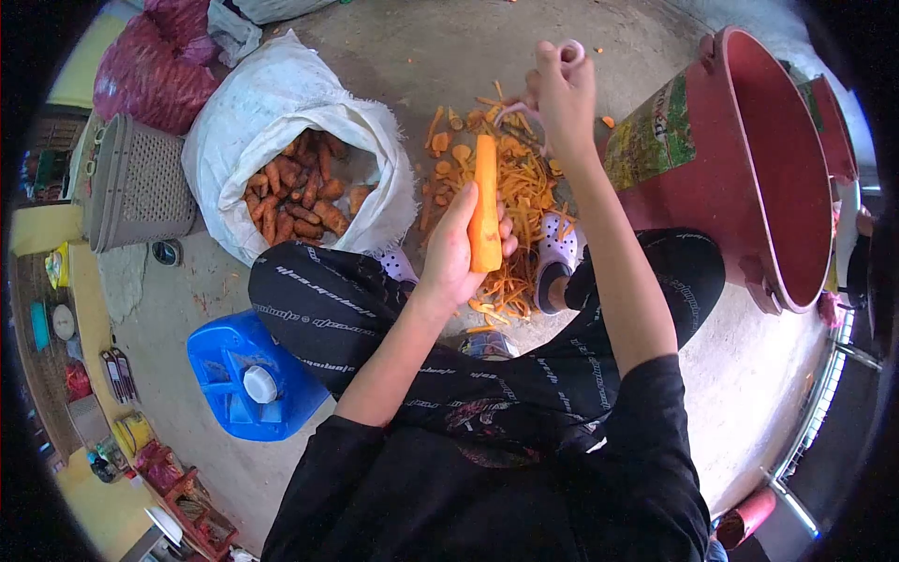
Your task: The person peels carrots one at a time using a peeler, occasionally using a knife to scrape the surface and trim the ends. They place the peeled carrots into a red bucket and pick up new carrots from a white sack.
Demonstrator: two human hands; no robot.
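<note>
My left hand is wrapped round the bottom of one carrot, held upright over the floor. My right hand pinches one peeler just past its tip. Best bet, I reckon: long light strokes away from me, turning as I go. Around me: one peel pile, one sack, one blue jug, one red tub up close.

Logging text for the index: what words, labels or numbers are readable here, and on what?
Black trousers: repeated white lettering, too blurred to read.
Big red plastic tub: green-yellow label, print unreadable.
Peeled orange carrot in left hand, pink-handled peeler in right hand: no text.
</note>
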